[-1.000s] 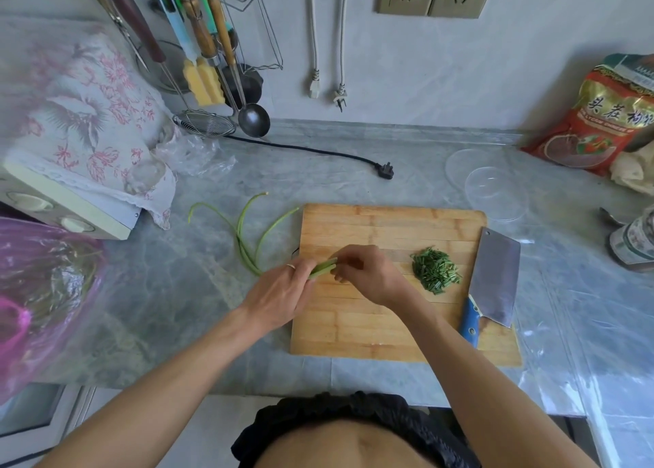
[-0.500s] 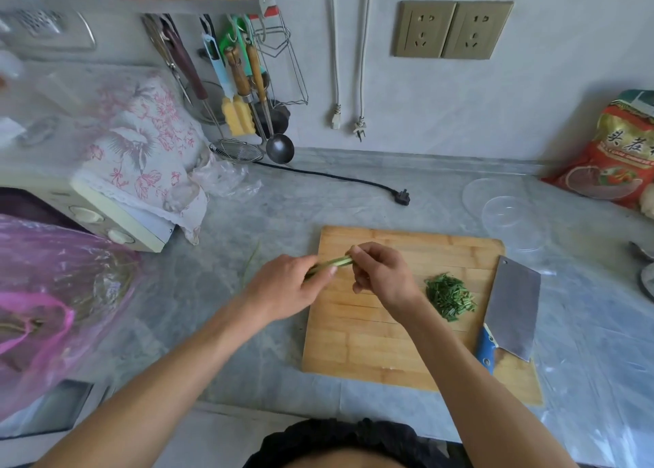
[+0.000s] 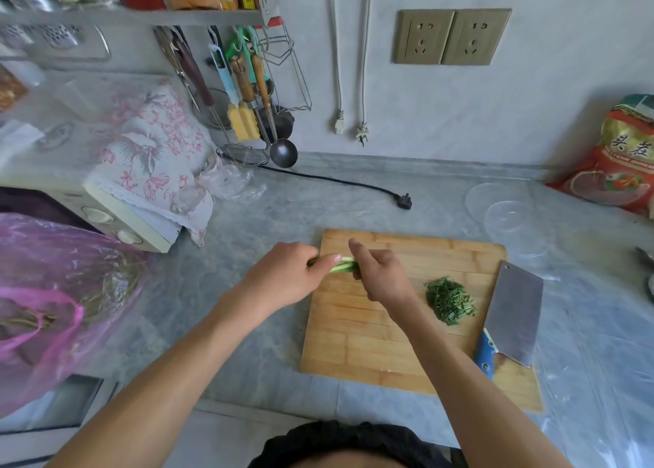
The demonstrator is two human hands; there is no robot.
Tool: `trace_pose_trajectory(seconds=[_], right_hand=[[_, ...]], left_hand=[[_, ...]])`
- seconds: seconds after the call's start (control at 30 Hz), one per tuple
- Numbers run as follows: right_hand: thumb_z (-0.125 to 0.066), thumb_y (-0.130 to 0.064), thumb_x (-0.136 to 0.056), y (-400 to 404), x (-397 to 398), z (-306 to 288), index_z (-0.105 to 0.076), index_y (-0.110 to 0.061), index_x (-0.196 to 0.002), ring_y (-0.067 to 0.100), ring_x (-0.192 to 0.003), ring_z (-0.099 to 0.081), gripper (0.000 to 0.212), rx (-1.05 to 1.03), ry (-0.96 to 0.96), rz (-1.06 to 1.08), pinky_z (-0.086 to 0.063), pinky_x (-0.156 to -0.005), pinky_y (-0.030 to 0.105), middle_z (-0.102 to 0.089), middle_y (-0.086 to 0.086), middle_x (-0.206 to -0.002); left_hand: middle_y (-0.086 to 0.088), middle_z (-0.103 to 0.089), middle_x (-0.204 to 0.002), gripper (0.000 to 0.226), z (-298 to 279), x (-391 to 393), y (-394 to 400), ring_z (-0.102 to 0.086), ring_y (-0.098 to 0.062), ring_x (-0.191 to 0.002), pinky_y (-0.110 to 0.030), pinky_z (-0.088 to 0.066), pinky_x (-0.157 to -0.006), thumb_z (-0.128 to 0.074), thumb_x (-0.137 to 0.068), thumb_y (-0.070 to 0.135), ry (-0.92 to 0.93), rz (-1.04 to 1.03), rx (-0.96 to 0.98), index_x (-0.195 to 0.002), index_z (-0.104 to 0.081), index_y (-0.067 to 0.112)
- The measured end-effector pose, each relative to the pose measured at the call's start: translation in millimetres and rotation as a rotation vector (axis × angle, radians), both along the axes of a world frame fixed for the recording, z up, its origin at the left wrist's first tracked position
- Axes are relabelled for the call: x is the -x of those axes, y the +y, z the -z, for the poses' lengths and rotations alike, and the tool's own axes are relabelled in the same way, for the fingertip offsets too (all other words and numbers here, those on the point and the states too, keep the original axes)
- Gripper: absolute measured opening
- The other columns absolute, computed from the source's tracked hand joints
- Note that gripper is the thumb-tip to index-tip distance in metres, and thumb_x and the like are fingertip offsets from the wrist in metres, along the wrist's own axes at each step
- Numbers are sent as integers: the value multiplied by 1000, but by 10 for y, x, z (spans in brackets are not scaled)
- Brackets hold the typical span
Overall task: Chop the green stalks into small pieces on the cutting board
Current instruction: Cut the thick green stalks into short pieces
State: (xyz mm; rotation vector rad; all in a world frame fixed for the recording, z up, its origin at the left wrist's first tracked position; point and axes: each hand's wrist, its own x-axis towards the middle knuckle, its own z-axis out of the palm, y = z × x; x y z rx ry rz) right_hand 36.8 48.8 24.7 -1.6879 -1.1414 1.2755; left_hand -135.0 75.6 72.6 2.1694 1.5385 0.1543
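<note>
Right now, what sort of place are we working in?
Most likely a home kitchen: a wooden cutting board with a cleaver sits on a grey stone counter, and ladles and utensils hang from a wall rack.

Loose curved green stalks gone from counter; both hands [image 3: 283, 276] [image 3: 380, 276] now bunch pale-green stalk ends [image 3: 342, 266] at wooden cutting board's [image 3: 389, 343] left edge.

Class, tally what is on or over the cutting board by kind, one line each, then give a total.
Hands: 2, left hand, right hand
Stalk bunches: 1
Chopped piles: 1
Cleavers: 1
Total: 5
</note>
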Motion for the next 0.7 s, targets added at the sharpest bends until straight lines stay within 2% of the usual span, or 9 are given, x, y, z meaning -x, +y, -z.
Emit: trace_pose_trajectory(seconds=[0.07, 0.13, 0.2, 0.23, 0.33, 0.43, 0.5, 0.6, 0.7], right_hand=[[-39, -55, -98, -6, -9, 77, -60, -11, -61, 6, -40, -43, 61, 41, -171, -111, -37, -47, 21, -48, -4, -50], [-35, -52, -100, -55, -17, 192, -65, -8, -77, 9, -49, -48, 58, 72, -237, -238, -41, -53, 30, -51, -5, -56], [-37, -40, -102, -110, -28, 307, -63, -2, -87, 14, -54, -46, 48, 41, -211, -290, -45, -58, 45, -49, -1, -62], [-39, -33, -103, -130, -28, 346, -62, -1, -89, 16, -54, -45, 42, 32, -175, -287, -47, -57, 46, -48, 0, -62], [-42, -26, -103, -145, -18, 389, -63, -1, -91, 16, -53, -43, 35, 84, 7, -181, -44, -50, 34, -43, 2, -63], [-44, -25, -103, -114, -31, 390, -63, -2, -89, 13, -51, -40, 33, 127, 190, -77, -40, -48, 28, -40, 0, -62], [-45, -23, -103, -77, -43, 378, -60, -3, -88, 11, -49, -35, 30, 153, 330, -19, -35, -46, 27, -36, -1, -61], [-44, -21, -103, -27, -52, 388, -58, -3, -93, 10, -50, -30, 25, 191, 461, 53, -29, -46, 27, -32, -1, -61], [-45, -21, -103, 8, -12, 382, -57, -3, -97, 11, -51, -29, 22, 194, 531, 86, -28, -46, 26, -33, -2, -62]], left_hand=[[3, -49, -49, 60, 212, 66, 150, -49, -19, -47, -27, -35, -49, -47, -94, 62, -36, -87, 279, -64, -57, 11], [3, -45, -48, 60, 416, 120, 223, -40, -15, -40, -21, -31, -43, -48, -93, 65, -47, -189, 476, -72, -59, 9], [2, -42, -52, 60, 526, 160, 255, -33, -11, -38, -19, -28, -41, -50, -90, 68, -51, -265, 599, -76, -58, 10], [2, -42, -53, 60, 547, 181, 265, -32, -9, -39, -18, -27, -40, -51, -88, 70, -73, -289, 659, -79, -58, 11], [0, -49, -58, 65, 471, 202, 274, -35, -8, -41, -20, -28, -40, -51, -86, 73, -163, -287, 770, -90, -62, 9], [-3, -60, -70, 54, 368, 194, 280, -48, -10, -47, -24, -37, -42, -57, -86, 67, -183, -136, 648, -103, -62, 16], [-3, -64, -74, 40, 305, 216, 296, -56, -11, -49, -26, -45, -45, -59, -90, 58, -103, -54, 506, -103, -60, 21], [-1, -60, -69, 34, 245, 262, 336, -61, -17, -56, -27, -47, -51, -53, -95, 54, 63, -28, 305, -88, -59, 22], [0, -54, -65, 40, 230, 317, 394, -55, -21, -63, -27, -36, -52, -54, -95, 53, 73, -39, 181, -70, -52, 22]])
